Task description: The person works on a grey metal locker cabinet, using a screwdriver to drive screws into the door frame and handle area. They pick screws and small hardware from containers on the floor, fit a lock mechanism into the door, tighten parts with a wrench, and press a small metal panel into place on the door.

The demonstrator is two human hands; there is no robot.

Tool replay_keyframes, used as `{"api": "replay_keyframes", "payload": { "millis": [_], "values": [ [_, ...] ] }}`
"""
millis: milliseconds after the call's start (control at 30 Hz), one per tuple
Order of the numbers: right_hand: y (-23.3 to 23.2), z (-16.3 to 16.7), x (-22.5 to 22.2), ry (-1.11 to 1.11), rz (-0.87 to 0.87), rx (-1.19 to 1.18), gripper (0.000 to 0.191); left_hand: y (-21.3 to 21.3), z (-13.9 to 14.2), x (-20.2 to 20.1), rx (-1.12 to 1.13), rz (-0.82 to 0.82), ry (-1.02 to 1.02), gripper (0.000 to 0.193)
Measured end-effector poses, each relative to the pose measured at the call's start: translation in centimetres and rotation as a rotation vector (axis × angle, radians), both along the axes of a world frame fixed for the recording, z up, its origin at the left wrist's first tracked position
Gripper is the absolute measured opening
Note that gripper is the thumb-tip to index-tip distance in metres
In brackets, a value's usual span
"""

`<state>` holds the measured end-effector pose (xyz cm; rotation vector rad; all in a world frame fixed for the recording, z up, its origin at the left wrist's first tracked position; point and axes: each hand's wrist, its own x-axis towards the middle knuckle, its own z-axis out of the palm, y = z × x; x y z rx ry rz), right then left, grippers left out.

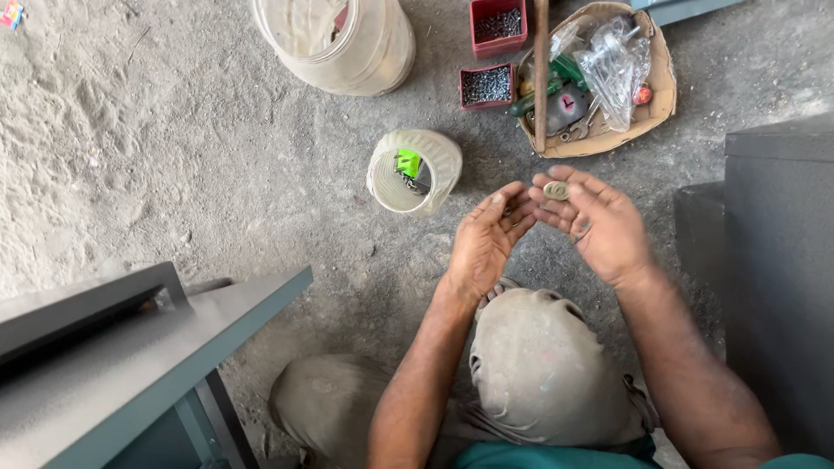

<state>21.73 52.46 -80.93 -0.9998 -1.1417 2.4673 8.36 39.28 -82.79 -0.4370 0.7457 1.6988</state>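
Note:
My right hand [599,226] is held palm up over the dusty floor, and a small round brass-coloured metal piece [556,190] lies on its fingers. Close beside it, my left hand [485,243] curls its fingertips towards the right fingers, pinching something small that I cannot make out. Both hands hover just above my bent knee [539,373]. A small translucent plastic jar [415,171] lies on its side to the left of my hands, with a green item inside.
A cardboard tray [664,78] with tools and plastic bags sits at the top right. Two red boxes of screws [487,87] stand beside it. A large plastic jar [334,39] lies at the top. Grey metal cabinets stand at left [130,356] and right [777,260].

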Motion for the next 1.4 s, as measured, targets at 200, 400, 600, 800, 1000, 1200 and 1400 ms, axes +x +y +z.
{"api": "replay_keyframes", "payload": {
  "millis": [200, 400, 600, 800, 1000, 1200, 1400],
  "values": [
    [0.0, -1.7, -0.3, -0.335, 0.161, 1.097, 0.022, 0.3, -0.9, 0.8, 0.014, 0.103, 0.021, 0.033],
    [6.9, -7.5, -1.1, -0.722, 0.135, 1.596, 0.016, -3.6, -0.1, -0.8, -0.007, 0.06, -0.019, 0.036],
    [9.7, -9.5, -6.2, -1.425, 0.525, 1.426, 0.037, -6.1, -1.1, -0.2, 0.011, 0.11, 0.012, 0.029],
    [10.1, -8.7, -6.4, -1.399, 0.302, 1.175, 0.031, -6.5, -1.6, 0.7, -0.097, 0.076, -0.055, 0.025],
    [9.2, -8.7, -1.6, -0.827, 0.343, 1.66, 0.027, -5.2, -1.5, 0.5, -0.134, 0.063, -0.055, 0.024],
    [4.2, -8.6, 1.0, -0.733, 0.474, 1.728, 0.044, -5.1, -1.2, 0.3, -0.176, 0.022, -0.02, 0.026],
    [4.9, -8.0, -0.5, -0.999, 0.262, 1.479, 0.046, -4.8, -1.8, 0.1, -0.213, 0.016, -0.011, 0.024]
  ]
}}
